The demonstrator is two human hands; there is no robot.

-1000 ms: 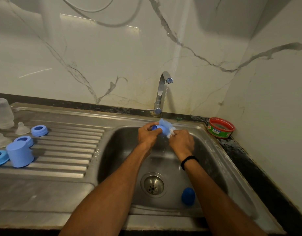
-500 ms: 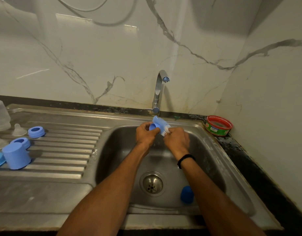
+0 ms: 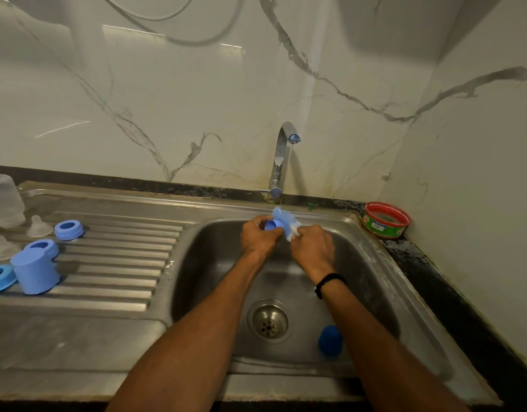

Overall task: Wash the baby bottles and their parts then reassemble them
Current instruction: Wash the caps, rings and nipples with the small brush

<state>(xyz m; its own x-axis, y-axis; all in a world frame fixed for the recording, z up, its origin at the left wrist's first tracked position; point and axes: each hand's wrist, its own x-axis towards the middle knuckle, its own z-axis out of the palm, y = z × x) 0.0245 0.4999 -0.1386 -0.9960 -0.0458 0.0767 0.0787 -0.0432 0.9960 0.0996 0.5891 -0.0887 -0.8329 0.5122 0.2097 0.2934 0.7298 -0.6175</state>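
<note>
Under tap (image 3: 287,150), over sink (image 3: 375,263): left hand (image 3: 260,236) grips cap (image 3: 273,226); right hand (image 3: 312,248) grips pale scrubber (image 3: 283,216) pressed to cap.

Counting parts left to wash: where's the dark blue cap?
Head view: the dark blue cap lies in the sink basin, just right of the drain.

Both forearms extend forward below the tap (image 3: 281,162). Left hand (image 3: 257,236) grips a blue cap (image 3: 272,226); right hand (image 3: 312,248) grips a brush (image 3: 281,217).

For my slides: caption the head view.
Left hand and right hand hold a blue cap under the tap above the sink.
</note>
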